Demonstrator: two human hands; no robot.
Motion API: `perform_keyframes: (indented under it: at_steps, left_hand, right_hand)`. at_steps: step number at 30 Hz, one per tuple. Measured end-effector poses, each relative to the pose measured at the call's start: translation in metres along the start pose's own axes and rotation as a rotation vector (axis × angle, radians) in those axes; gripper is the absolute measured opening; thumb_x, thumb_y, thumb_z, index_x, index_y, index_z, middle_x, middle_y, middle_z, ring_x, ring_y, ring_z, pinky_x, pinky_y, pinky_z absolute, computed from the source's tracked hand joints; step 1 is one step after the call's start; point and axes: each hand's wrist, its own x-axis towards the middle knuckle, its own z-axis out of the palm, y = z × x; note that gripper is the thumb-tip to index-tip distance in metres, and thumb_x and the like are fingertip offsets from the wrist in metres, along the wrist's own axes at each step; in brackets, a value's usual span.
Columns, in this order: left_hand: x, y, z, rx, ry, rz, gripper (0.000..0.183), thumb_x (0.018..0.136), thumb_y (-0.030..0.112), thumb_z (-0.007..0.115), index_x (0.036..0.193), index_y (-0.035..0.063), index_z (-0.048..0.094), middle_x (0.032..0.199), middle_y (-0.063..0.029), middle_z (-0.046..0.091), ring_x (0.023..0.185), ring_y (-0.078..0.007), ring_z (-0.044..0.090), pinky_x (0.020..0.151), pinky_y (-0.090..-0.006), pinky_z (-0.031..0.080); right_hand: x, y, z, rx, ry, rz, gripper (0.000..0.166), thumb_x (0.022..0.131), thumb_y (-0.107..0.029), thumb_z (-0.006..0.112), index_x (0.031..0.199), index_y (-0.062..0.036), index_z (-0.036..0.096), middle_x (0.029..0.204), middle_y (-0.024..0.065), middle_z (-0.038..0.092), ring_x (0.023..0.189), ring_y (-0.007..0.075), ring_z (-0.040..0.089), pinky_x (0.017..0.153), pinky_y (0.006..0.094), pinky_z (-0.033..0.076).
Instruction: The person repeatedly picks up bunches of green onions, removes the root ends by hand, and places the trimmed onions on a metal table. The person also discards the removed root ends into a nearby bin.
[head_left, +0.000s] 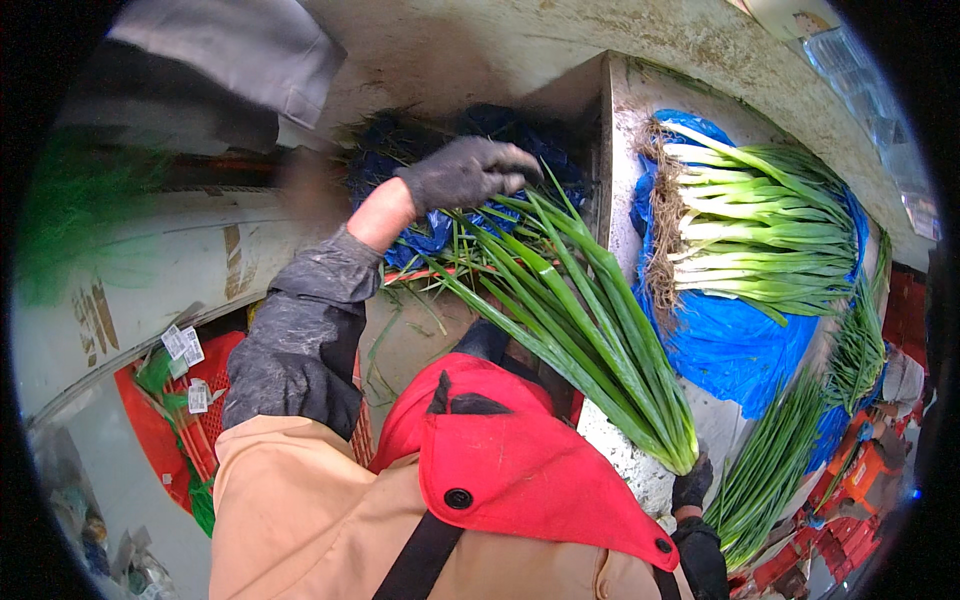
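A bunch of green onions (585, 322) slants across in front of me, its leaf tips up and left, its base at the lower right. My right hand (691, 484), in a black glove, is closed around that base, its fingers partly hidden. In a dark grey glove, my left hand (476, 172) is over the leaf tips with its fingers apart and bent; nothing is seen held in it. Rooted green onions (765, 225) lie in a row on blue plastic (735, 345) at the right. Thinner green stalks (776, 457) lie nearer to me.
Leaf scraps lie on blue plastic bags (424, 240) beyond my lap. At the left are a white ledge (172, 255), a red crate (214, 390) with green netting and tags, and blurred green netting (82, 217). A person's grey sleeve (240, 52) reaches in at the upper left.
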Motion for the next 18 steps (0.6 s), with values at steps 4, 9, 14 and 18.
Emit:
perform_keyframes:
  at_steps: [4, 9, 14, 18]
  left_hand:
    - [0.007, -0.061, 0.028, 0.338, -0.222, -0.003, 0.034, 0.09, 0.026, 0.058, 0.117, 0.0055, 0.058, 0.112, -0.018, 0.062, 0.1, -0.0329, 0.06, 0.085, -0.0402, 0.047]
    - [-0.007, -0.062, 0.027, 0.318, -0.088, -0.157, 0.027, 0.087, 0.027, 0.06, 0.1, 0.0031, 0.063, 0.094, -0.0171, 0.064, 0.089, -0.0314, 0.062, 0.076, -0.0412, 0.047]
    - [0.008, -0.087, 0.038, 0.166, 0.378, -0.137, 0.027, 0.084, 0.026, 0.059, 0.092, 0.0012, 0.067, 0.084, -0.0184, 0.066, 0.079, -0.0328, 0.064, 0.074, -0.0402, 0.048]
    - [0.016, -0.088, -0.005, 0.22, 0.557, -0.284, 0.027, 0.081, 0.024, 0.063, 0.101, 0.0062, 0.067, 0.103, -0.016, 0.065, 0.098, -0.0335, 0.061, 0.086, -0.0415, 0.048]
  right_hand:
    - [-0.002, 0.012, 0.012, 0.064, 0.043, -0.025, 0.036, 0.084, -0.011, 0.056, 0.12, -0.0103, 0.052, 0.096, 0.0168, 0.065, 0.088, 0.0372, 0.061, 0.074, 0.0453, 0.048]
    - [0.002, 0.001, 0.0, 0.033, 0.012, -0.027, 0.036, 0.084, -0.012, 0.056, 0.12, -0.0089, 0.052, 0.096, 0.0169, 0.066, 0.089, 0.0367, 0.062, 0.075, 0.0445, 0.049]
    - [0.0, 0.016, 0.014, 0.144, -0.001, 0.032, 0.03, 0.089, -0.013, 0.05, 0.119, -0.0084, 0.053, 0.097, 0.0164, 0.066, 0.089, 0.0366, 0.062, 0.075, 0.0444, 0.049]
    - [0.003, -0.006, -0.004, 0.041, -0.026, -0.009, 0.027, 0.098, -0.018, 0.039, 0.116, -0.0075, 0.056, 0.098, 0.0178, 0.066, 0.09, 0.0368, 0.062, 0.078, 0.0442, 0.048]
